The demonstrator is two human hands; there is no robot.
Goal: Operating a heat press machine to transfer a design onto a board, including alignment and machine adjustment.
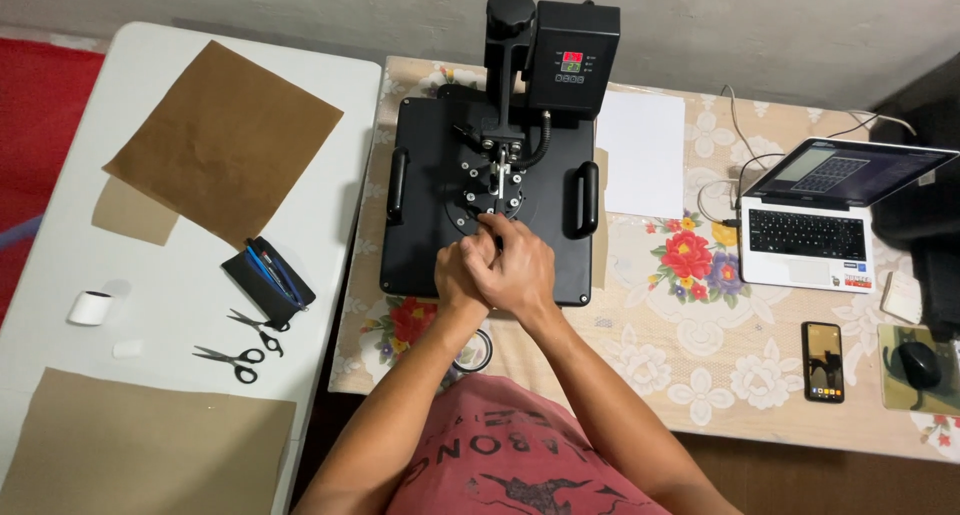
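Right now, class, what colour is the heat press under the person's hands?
Black, seen in the head view: the heat press.

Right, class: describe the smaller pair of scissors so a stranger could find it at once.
Start at the white table left of the black heat press. Just below the open black pencil pouch lie two pairs of scissors; the smaller pair is nearer the pouch, above the larger pair.

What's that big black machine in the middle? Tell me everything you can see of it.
The heat press is a flat black metal-looking slab, closed, on the floral-clothed table. It has a grip on each side and a rear column bearing a control box with a small lit display. Both hands, the left hand and right hand, stacked together, bear on its lever near the front edge.
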